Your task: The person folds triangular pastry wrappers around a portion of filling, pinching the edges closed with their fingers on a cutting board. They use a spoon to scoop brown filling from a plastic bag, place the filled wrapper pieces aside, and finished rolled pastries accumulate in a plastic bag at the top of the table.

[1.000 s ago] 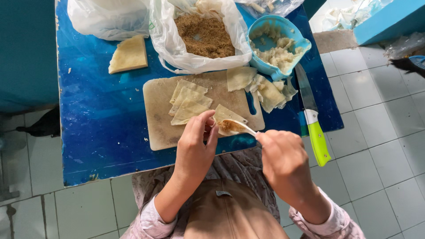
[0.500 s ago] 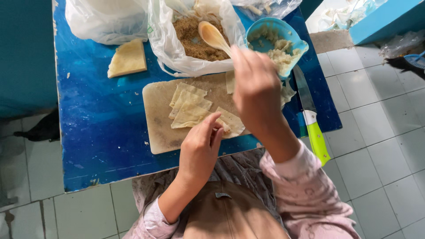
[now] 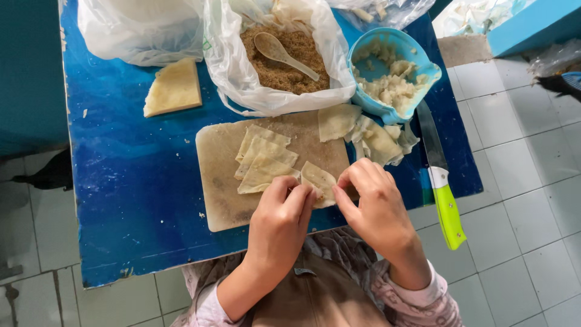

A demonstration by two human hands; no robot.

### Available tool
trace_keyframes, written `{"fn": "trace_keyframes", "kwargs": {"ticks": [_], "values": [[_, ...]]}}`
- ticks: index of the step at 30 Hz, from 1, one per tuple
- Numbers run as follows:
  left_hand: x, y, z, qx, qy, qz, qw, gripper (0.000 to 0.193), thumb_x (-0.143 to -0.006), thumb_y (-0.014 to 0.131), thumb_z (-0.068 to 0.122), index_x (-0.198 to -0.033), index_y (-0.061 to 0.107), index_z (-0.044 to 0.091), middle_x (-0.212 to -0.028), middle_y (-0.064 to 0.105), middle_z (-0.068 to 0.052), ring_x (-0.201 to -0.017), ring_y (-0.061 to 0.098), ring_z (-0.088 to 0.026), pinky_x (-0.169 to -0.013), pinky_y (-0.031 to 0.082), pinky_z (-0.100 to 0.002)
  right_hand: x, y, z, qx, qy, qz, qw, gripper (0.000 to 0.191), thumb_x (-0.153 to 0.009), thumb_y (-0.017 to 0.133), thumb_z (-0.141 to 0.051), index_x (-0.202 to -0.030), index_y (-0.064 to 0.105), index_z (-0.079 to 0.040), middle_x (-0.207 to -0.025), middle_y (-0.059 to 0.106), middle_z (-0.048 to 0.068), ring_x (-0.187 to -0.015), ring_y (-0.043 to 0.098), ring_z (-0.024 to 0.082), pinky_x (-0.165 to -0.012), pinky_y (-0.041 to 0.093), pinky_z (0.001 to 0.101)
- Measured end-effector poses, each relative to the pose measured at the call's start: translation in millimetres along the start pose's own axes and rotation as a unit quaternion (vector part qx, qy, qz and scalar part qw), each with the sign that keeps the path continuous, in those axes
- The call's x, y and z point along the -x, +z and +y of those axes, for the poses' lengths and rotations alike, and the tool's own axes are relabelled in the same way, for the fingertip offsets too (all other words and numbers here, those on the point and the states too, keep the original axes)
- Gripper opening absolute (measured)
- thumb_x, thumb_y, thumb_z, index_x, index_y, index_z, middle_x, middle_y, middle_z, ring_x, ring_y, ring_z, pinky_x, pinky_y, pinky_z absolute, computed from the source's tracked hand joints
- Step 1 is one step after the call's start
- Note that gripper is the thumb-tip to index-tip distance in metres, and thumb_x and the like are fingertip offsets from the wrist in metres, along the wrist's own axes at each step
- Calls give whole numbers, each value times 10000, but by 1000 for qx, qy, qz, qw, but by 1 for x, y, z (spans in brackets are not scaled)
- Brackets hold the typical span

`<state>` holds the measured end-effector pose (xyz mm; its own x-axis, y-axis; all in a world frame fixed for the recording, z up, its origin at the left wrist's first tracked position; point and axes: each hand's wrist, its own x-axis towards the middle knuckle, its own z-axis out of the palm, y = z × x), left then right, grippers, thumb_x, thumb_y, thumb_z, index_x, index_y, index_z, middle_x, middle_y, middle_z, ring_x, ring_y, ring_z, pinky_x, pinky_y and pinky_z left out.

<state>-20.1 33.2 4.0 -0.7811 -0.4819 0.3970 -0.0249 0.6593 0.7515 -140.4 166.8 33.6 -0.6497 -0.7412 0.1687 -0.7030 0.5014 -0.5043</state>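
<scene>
My left hand (image 3: 281, 219) and my right hand (image 3: 373, 203) both pinch a pale dough wrapper (image 3: 319, 180) at the near edge of a tan cutting board (image 3: 219, 181). Folded wrappers (image 3: 263, 160) lie in a small pile on the board just left of my hands. A cream plastic spoon (image 3: 279, 52) rests in brown crumbly filling (image 3: 284, 60) inside an open clear plastic bag (image 3: 230, 72) at the far side of the board.
A blue table (image 3: 127, 181) carries everything. A blue bowl (image 3: 417, 63) with pale dough pieces sits at the far right, loose wrappers (image 3: 372, 136) below it. A knife with a green handle (image 3: 446, 213) lies at the right edge. A dough slab (image 3: 173, 89) and another bag (image 3: 139, 30) sit far left.
My right hand carried the spoon from the wrapper to the filling bag, left it there, and came back. Both hands now pinch the wrapper.
</scene>
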Motion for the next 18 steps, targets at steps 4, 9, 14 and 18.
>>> {"fn": "trace_keyframes", "kwargs": {"ticks": [4, 9, 14, 18], "values": [[-2, -3, 2, -1, -15, -2, 1000, 81, -909, 730, 75, -963, 677, 45, -1002, 634, -123, -880, 661, -310, -729, 538, -398, 5, 3, 0, -172, 76, 35, 981, 121, -884, 711, -44, -987, 649, -24, -885, 696, 64, -797, 667, 177, -743, 527, 302], [-3, -4, 2, -4, -16, -9, 1000, 127, -904, 719, 62, -1008, 647, 50, -1048, 639, -125, -921, 668, -315, -750, 546, -403, 5, 8, 1, -306, 93, 21, 947, 173, -934, 645, 3, -1106, 632, -19, -954, 766, 23, -878, 723, 82, -805, 563, 231], [-2, -4, 2, 0, -16, -14, 1000, 268, -897, 726, 50, -1153, 646, 44, -1147, 605, -124, -928, 677, -296, -721, 549, -392, 4, 13, 1, -275, 99, -10, 956, 168, -869, 726, 21, -1019, 666, -27, -942, 718, 42, -830, 700, 111, -730, 584, 245], [0, -6, 1, 13, -32, -81, 996, 360, -836, 713, -2, -1183, 693, 88, -1185, 598, -97, -796, 687, -209, -660, 554, -357, 2, 12, 3, -234, 9, -9, 972, 173, -855, 718, 45, -1001, 654, -19, -1021, 664, 81, -887, 708, 173, -727, 591, 278]]}}
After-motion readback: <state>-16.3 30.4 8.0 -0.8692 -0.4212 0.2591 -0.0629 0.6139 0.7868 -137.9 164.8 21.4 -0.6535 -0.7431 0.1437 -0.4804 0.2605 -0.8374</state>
